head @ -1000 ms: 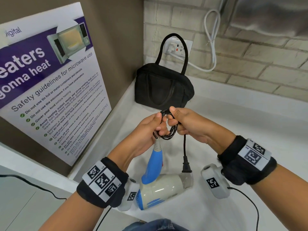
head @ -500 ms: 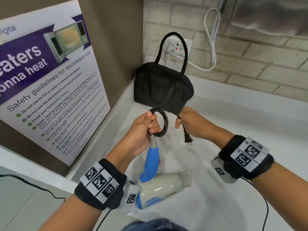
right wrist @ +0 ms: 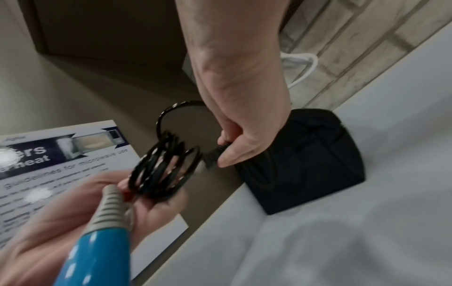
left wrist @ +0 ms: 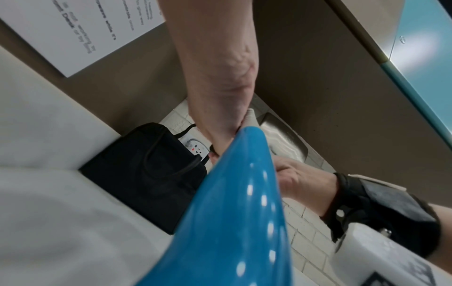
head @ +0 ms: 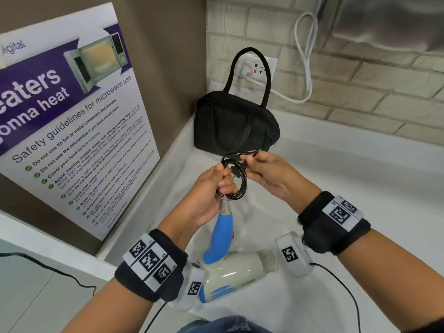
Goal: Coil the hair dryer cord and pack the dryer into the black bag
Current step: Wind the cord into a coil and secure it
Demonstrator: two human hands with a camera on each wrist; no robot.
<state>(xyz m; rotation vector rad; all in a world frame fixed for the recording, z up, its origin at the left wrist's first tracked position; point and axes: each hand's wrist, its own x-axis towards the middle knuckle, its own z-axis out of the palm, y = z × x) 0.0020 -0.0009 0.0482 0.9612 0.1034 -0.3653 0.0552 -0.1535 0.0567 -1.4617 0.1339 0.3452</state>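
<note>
The left hand (head: pixel 211 188) is curled around a bundle of black cord (head: pixel 236 181) loops, gripping them just above the grey ribbed strain relief at the end of the hair dryer (head: pixel 230 270) handle. The dryer hangs below that hand with its blue handle pointing up and its cream barrel lying sideways, nozzle to the right, low over the white surface (head: pixel 360 169); whether the barrel touches the surface I cannot tell. The right hand (head: pixel 271 174) is just to the right of the coil, its fingers (right wrist: pixel 229 156) pinching the black plug (right wrist: pixel 215 154) at the cord's free end. From the plug one last loose loop arcs over and joins the bundle in the left hand, as the right wrist view shows.

The black bag (head: pixel 235 126) stands upright in the far corner of the surface, just beyond both hands, one carry handle standing up and the other lying flat against its near side. Behind it a wall socket (head: pixel 259 68) holds a white cable (head: pixel 305 56). A microwave safety poster (head: pixel 72 121) leans on the left wall.
</note>
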